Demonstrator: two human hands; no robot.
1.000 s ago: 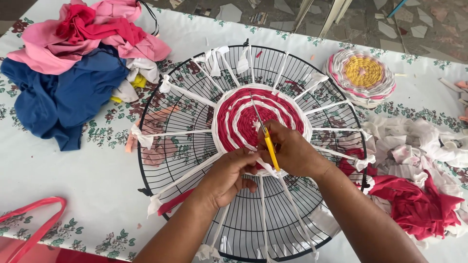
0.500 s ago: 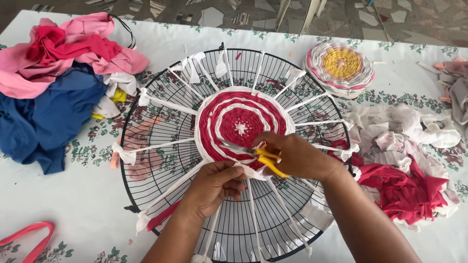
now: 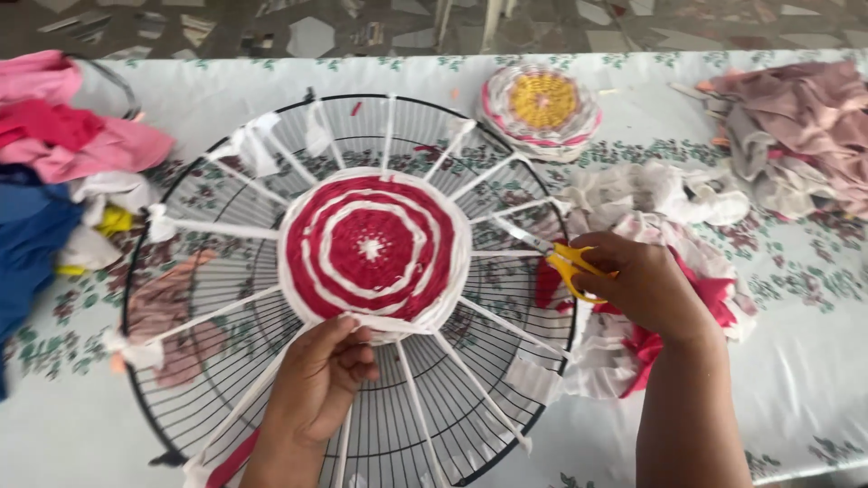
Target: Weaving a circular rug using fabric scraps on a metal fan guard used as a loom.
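A round black wire fan guard (image 3: 226, 361) lies on the table with white fabric strips tied across it like spokes. At its centre sits a woven disc of red and white rings (image 3: 372, 246). My left hand (image 3: 316, 384) presses on the disc's near edge, pinching the white outer band. My right hand (image 3: 644, 287) is at the guard's right rim, holding yellow-handled scissors (image 3: 568, 264) whose blades point left toward a white spoke.
A finished small woven round, yellow centre with pink and white rim (image 3: 541, 107), lies behind the guard. Fabric piles surround it: pink, red, blue at left (image 3: 54, 172), white and red scraps at right (image 3: 651, 208), dusty pink cloth far right (image 3: 805, 117). Floral tablecloth (image 3: 796, 380) underneath.
My right hand has carried the scissors from the disc's near edge out to the guard's right rim. My left hand stays at the disc's near edge. The view shifted right.
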